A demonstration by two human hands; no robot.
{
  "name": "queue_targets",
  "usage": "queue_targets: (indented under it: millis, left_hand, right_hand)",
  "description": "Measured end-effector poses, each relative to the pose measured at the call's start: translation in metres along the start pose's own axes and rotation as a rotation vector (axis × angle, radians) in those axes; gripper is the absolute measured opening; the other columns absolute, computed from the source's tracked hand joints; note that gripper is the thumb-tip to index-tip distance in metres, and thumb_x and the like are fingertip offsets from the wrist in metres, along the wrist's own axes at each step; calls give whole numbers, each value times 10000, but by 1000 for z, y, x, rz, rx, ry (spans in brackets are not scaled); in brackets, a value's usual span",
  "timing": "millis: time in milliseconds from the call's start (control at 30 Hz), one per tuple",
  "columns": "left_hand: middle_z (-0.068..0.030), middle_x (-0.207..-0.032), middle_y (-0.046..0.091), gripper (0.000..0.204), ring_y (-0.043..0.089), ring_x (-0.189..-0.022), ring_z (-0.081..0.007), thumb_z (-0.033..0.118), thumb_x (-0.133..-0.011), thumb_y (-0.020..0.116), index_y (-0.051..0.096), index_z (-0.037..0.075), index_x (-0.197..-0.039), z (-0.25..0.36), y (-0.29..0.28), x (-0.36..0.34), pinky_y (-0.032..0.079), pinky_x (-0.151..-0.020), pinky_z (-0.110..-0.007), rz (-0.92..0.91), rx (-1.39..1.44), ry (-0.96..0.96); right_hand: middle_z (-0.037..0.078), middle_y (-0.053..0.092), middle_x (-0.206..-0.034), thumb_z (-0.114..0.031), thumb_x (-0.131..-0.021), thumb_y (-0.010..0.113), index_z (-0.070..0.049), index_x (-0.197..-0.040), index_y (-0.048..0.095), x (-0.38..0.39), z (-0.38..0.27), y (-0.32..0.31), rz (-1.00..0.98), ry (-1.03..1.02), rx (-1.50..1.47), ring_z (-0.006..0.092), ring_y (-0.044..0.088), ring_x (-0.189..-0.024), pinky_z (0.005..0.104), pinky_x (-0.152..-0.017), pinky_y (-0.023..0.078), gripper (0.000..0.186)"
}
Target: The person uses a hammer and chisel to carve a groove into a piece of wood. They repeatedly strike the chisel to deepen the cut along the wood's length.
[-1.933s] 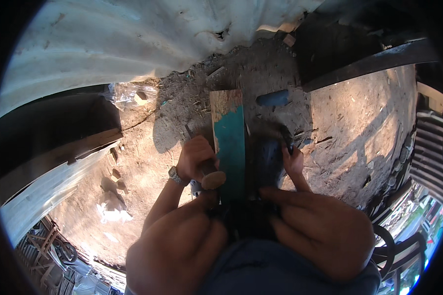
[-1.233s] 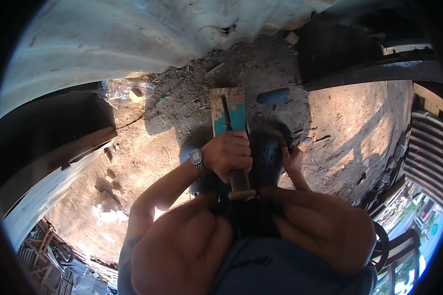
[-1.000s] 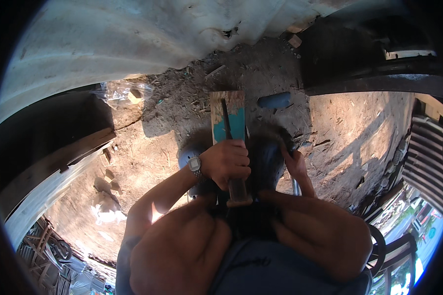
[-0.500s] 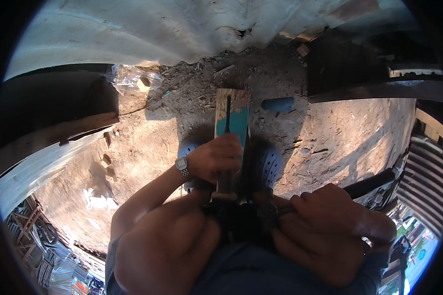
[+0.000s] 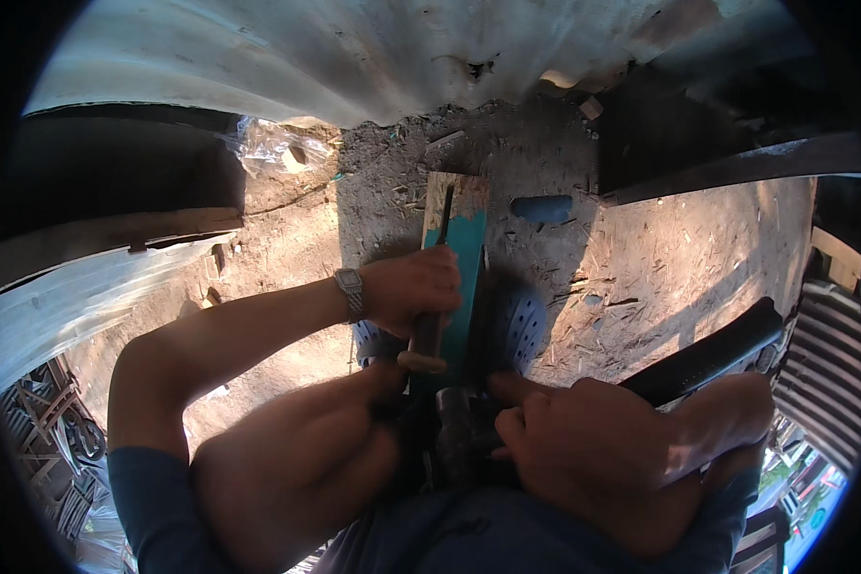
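Observation:
My left hand [image 5: 413, 292], wristwatch on its wrist, is closed round the wooden handle [image 5: 423, 349] of a chisel; its narrow dark blade [image 5: 446, 215] lies along a wooden board [image 5: 470, 225] with flaking teal paint, which stands lengthwise between my knees. My right hand [image 5: 560, 435], low at the right by my thigh, is closed on a hammer, whose metal head [image 5: 454, 426] is close below the chisel's handle and whose long black handle [image 5: 698, 354] reaches out to the right. My perforated blue shoes [image 5: 517, 325] flank the board, partly hidden.
A corrugated metal sheet [image 5: 373, 57] spans the top. Dark beams [image 5: 727, 163] and more sheeting [image 5: 67, 277] edge the sides. On the dirt ground lie wood bits, crumpled clear plastic [image 5: 273, 143] and a blue piece [image 5: 540, 208]. Stacked clutter [image 5: 62, 450] sits at the lower left.
My left hand moved from beside the board onto it with the chisel and has since edged upward. My right hand dropped to my thigh, and the hammer's head has come in toward the middle.

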State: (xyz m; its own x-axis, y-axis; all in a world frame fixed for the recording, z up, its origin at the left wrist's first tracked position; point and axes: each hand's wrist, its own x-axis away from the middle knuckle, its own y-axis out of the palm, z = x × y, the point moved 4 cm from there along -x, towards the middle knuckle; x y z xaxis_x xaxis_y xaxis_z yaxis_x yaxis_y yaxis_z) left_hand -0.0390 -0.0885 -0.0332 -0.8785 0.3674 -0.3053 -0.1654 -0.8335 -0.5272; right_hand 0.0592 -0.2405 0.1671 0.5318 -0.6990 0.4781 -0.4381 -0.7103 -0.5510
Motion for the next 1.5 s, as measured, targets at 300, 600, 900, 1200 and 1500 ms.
queue_targets:
  millis: [300, 600, 900, 1200, 1500]
  left_hand:
    - [-94, -851, 537, 227, 568, -915, -332, 160, -751, 772, 601, 91, -884, 3, 14, -14, 442, -983, -475, 89, 31, -33]
    - [-96, -859, 553, 234, 588, -920, -339, 157, -744, 783, 608, 85, -881, 2, 8, -14, 458, -964, -495, 157, 42, -11]
    - [-95, -848, 564, 235, 598, -891, -336, 141, -725, 790, 612, 84, -867, 1, 8, -8, 474, -988, -503, 141, 38, -12]
    - [-91, -857, 576, 232, 608, -911, -331, 156, -742, 796, 618, 88, -875, 1, 13, -4, 467, -1017, -500, 162, 55, -14]
    - [-94, -880, 578, 234, 606, -918, -333, 175, -757, 792, 613, 93, -884, 0, 15, -3, 461, -1026, -501, 171, 35, 5]
  right_hand:
    - [145, 617, -641, -414, -1020, 543, -18, -891, 575, -13, 25, 18, 25, 58, -198, 359, 697, -601, 454, -702, 617, 418]
    - [90, 564, -544, -174, -929, 564, -39, -913, 591, -17, 38, 38, 53, -85, -201, 257, 682, -547, 504, -1082, 447, 138]
    - [103, 577, -582, -177, -890, 583, -38, -898, 592, -16, 31, 43, 65, -92, -145, 275, 650, -528, 476, -1131, 420, 140]
    - [106, 600, -621, -304, -924, 620, -60, -935, 591, -22, 36, 24, 92, -5, -182, 307, 708, -651, 436, -748, 618, 246]
    - [181, 672, -794, -347, -956, 618, -32, -940, 585, -22, 38, 27, -39, 13, -138, 335, 737, -777, 372, -497, 575, 316]
